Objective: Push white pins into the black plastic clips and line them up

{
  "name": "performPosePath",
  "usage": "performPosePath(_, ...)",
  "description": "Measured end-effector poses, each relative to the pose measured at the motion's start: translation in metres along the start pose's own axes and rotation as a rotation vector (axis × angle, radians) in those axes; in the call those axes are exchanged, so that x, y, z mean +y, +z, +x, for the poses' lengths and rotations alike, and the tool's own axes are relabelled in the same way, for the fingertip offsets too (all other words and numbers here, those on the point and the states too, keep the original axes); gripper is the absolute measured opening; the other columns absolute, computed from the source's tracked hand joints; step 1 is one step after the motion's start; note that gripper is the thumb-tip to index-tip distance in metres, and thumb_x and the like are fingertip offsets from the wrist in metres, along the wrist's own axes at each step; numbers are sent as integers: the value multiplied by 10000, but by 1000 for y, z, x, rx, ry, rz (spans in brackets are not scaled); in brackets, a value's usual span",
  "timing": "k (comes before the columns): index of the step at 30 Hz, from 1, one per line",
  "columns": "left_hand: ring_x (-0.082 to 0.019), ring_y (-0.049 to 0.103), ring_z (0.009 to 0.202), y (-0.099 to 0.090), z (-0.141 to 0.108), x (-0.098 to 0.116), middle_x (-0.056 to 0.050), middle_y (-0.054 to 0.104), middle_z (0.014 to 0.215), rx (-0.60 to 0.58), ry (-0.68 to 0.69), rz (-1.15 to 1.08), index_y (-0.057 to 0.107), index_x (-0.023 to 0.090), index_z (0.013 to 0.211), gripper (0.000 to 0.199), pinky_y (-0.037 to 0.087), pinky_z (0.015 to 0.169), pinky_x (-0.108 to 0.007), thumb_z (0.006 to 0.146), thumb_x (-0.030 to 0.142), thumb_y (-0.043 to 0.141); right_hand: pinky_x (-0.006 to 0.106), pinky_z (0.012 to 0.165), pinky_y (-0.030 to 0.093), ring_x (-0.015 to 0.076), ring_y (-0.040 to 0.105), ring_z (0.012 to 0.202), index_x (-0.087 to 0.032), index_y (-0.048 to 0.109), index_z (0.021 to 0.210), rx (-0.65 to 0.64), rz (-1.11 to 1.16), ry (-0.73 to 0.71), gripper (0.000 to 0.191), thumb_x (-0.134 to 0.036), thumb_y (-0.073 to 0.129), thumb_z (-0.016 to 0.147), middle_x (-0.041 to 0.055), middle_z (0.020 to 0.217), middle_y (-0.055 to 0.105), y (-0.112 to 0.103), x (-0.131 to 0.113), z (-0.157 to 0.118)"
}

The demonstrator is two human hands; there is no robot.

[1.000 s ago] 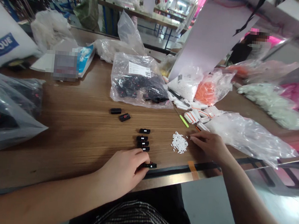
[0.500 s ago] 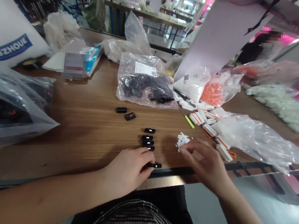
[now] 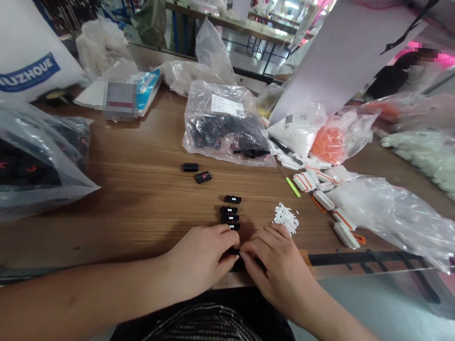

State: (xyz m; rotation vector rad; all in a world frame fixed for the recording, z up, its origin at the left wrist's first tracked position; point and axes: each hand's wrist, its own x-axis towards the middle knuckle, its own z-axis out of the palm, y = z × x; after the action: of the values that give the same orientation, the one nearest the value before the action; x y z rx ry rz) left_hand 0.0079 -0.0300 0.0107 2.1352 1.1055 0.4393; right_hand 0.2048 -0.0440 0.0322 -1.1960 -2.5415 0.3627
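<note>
Tabletop (image 3: 149, 201), brown, bears white pieces (image 3: 285, 218); pillar (image 3: 341, 53) and another table (image 3: 232, 24) behind.

The left hand (image 3: 204, 256) and right hand (image 3: 277, 262) hide most of the black plastic piece (image 3: 234, 251) between them, the left edge cuts off the white sack (image 3: 24, 30) and clear bag of black parts (image 3: 21, 200), and the background person's (image 3: 390, 78) head is blurred.
</note>
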Motion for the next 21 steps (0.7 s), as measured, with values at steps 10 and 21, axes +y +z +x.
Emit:
performPosePath(10, -145, 583, 677, -1, 1, 0, -2, 636, 821, 6, 6, -21, 649, 185, 846, 63, 453, 616, -267, 852, 126, 626, 403, 837, 385, 189, 585, 813, -226, 692, 1011, 88, -14, -72, 148, -179, 565, 952, 21, 858, 702, 0, 0, -8)
performPosePath(21, -149, 584, 688, 0, 1, -1, -2, 634, 831, 22, 34, -9, 642, 192, 861, 72, 452, 632, -276, 861, 129, 606, 397, 786, 416, 184, 570, 756, -218, 732, 930, 132, -37, -65, 186, -150, 560, 908, 33, 801, 656, 6, -3, -12)
